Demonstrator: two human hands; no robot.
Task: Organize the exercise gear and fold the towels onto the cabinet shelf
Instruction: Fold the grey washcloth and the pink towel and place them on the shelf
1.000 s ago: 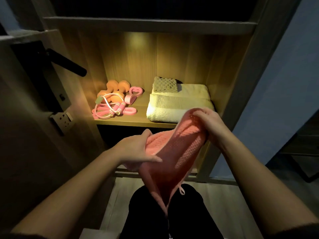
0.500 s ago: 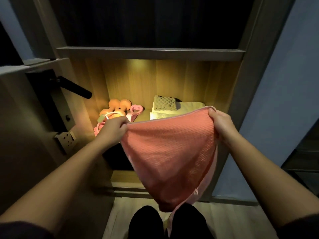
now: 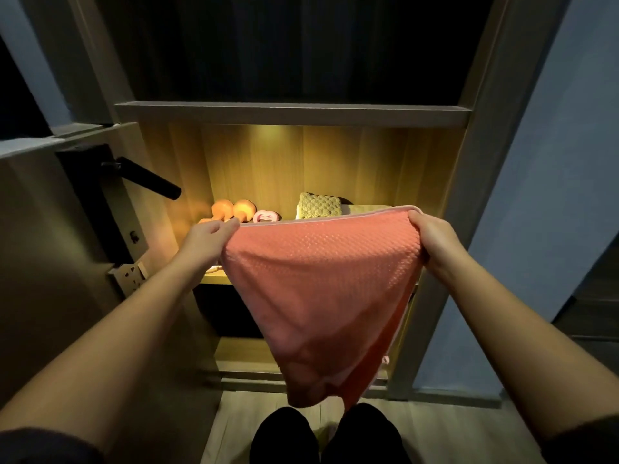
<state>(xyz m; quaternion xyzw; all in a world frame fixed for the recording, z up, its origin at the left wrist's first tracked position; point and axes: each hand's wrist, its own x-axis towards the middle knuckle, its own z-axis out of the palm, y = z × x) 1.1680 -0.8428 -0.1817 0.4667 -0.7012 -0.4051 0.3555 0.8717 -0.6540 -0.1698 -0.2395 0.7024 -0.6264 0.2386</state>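
A pink waffle-textured towel hangs stretched in front of the lit cabinet shelf. My left hand pinches its top left corner and my right hand grips its top right corner. The towel droops to a point near my legs. On the shelf behind it stand two orange dumbbells, a pink hand grip and a small olive knitted cloth on a cream folded towel, which the pink towel mostly hides.
A door with a black lever handle stands open at the left, with a wall socket below it. A dark upper compartment sits above the shelf. A blue wall rises at the right. Wooden floor lies below.
My hands have pulled apart and lifted, spreading the bunched pink towel wide by its top corners. The view has tilted upward, so the shelf sits lower in frame.
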